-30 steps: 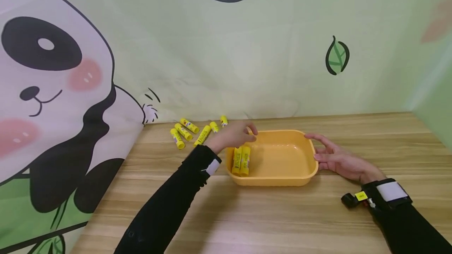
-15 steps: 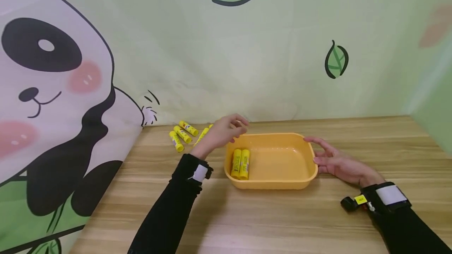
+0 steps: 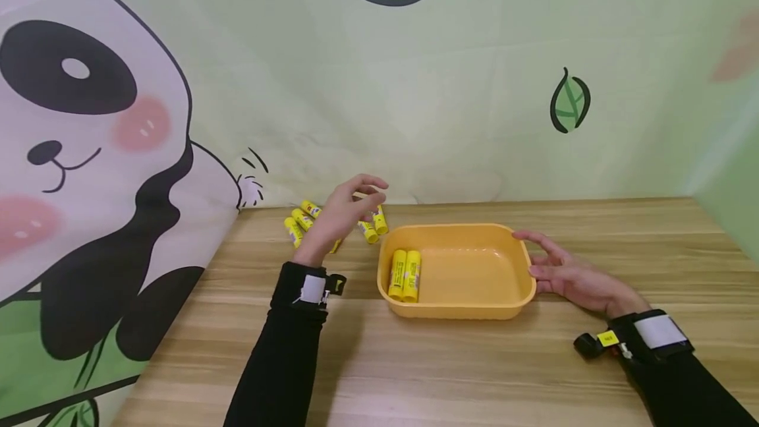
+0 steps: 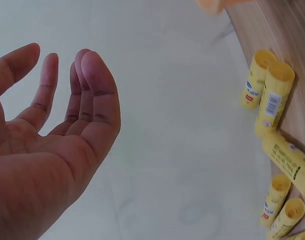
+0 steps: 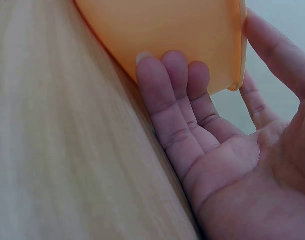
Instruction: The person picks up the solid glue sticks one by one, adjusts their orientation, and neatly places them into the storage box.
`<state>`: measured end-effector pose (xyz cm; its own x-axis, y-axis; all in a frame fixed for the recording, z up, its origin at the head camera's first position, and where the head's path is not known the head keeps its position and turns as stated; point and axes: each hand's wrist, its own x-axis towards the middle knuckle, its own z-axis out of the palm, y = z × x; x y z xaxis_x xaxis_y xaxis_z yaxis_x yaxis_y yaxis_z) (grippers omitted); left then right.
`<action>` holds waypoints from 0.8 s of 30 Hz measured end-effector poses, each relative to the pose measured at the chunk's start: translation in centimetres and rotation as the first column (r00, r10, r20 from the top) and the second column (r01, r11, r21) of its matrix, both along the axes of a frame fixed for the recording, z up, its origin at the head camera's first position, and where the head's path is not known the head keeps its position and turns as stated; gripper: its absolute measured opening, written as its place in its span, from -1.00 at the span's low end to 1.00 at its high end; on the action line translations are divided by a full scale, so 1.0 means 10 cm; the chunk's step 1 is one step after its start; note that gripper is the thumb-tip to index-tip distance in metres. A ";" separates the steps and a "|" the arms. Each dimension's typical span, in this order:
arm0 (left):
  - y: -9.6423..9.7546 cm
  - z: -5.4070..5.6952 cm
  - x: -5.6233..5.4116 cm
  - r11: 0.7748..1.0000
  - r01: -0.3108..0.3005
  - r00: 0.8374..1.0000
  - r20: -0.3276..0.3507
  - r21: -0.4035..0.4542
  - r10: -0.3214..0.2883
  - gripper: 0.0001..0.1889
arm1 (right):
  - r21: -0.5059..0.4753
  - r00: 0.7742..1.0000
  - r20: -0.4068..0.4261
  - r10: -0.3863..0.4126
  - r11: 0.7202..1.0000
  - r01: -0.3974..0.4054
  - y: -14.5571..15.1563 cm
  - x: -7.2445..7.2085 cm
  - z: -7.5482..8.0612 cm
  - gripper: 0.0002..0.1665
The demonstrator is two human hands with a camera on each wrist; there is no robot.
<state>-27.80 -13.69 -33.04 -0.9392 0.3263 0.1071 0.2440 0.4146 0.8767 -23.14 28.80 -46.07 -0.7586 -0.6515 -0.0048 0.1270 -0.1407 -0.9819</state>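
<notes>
Two yellow glue sticks (image 3: 411, 277) lie side by side against the left end of an orange plastic basin (image 3: 462, 312). My left hand (image 3: 338, 219) hovers over the loose glue sticks (image 3: 380, 220) left of the basin, hiding some of them. In the left wrist view that hand (image 4: 57, 150) has loosely bent fingers and an empty palm, apart from the glue sticks (image 4: 276, 97) at the right. My right hand (image 3: 578, 282) rests at the basin's right end. The right wrist view shows its relaxed fingers (image 5: 157, 92) against the outer wall (image 5: 177, 35) and near the rim.
A wooden table (image 3: 462, 374) carries everything. Behind it hangs a pale green backdrop (image 3: 462, 97) with leaf prints, meeting the table's back edge just behind the loose sticks. A panda print (image 3: 89, 170) covers the left side.
My left hand has moved left, away from the basin and over the loose glue sticks, uncovering the ones nearest the basin. The right hand and the basin have stayed in place.
</notes>
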 end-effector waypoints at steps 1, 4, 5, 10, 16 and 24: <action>-0.03 0.00 0.00 1.000 -0.005 1.000 0.002 0.005 0.005 -0.67 | 0.000 1.000 0.000 0.000 1.000 0.000 0.00 0.00 0.00 -0.28; -0.10 0.00 -0.01 1.000 -0.028 1.000 0.007 -0.002 0.028 -0.67 | -0.007 1.000 -0.008 0.007 1.000 -0.007 -0.02 0.00 -0.01 -0.28; -0.13 0.00 -0.02 0.999 -0.037 0.999 0.006 -0.003 0.037 -0.67 | -0.010 1.000 -0.011 0.009 1.000 -0.009 -0.02 0.00 -0.02 -0.28; -0.27 -0.01 -0.04 0.994 -0.107 0.994 0.006 0.012 0.107 -0.63 | -0.008 1.000 -0.019 0.005 1.000 -0.006 -0.01 0.01 -0.01 -0.28; -0.48 -0.05 -0.11 0.974 -0.228 0.973 -0.019 0.009 0.228 -0.63 | 0.003 1.000 -0.023 0.001 1.000 0.000 -0.01 0.00 0.00 -0.28; -0.79 -0.21 -0.23 0.933 -0.354 0.935 0.022 0.068 0.353 -0.61 | 0.014 1.000 -0.017 -0.005 1.000 0.005 -0.01 0.00 0.01 -0.29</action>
<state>-30.10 -21.56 -35.10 -0.9935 -0.0353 0.1081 0.0842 0.4099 0.9082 -23.16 28.70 -46.02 -0.7620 -0.6476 -0.0005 0.1094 -0.1280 -0.9857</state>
